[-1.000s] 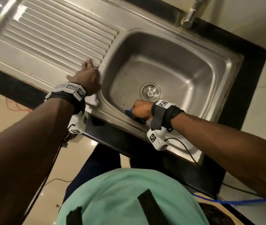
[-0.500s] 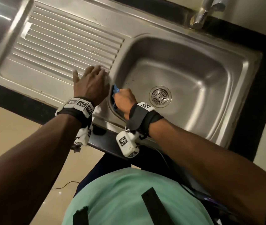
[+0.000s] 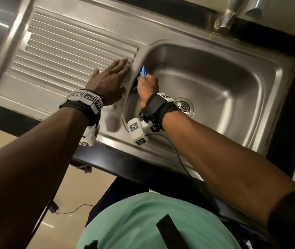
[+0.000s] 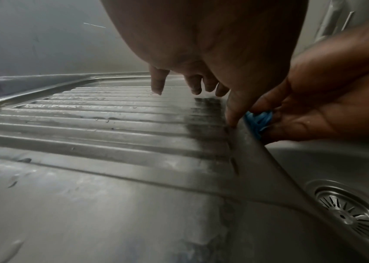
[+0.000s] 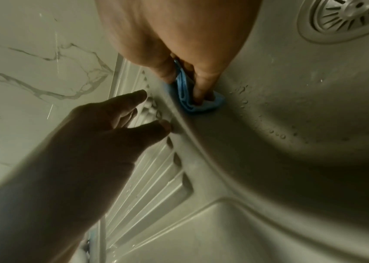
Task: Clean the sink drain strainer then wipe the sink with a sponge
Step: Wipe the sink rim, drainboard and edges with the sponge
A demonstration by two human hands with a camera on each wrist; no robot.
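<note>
My right hand (image 3: 147, 85) pinches the blue sponge (image 5: 192, 99) against the sink (image 3: 233, 87) wall (strainer (image 3: 183, 106) seated); left hand (image 3: 109, 81) spread flat; wiping looks unfinished.

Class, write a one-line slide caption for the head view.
Right hand wipes the sink basin's left wall with a blue sponge while the left hand rests flat on the drainboard.
</note>
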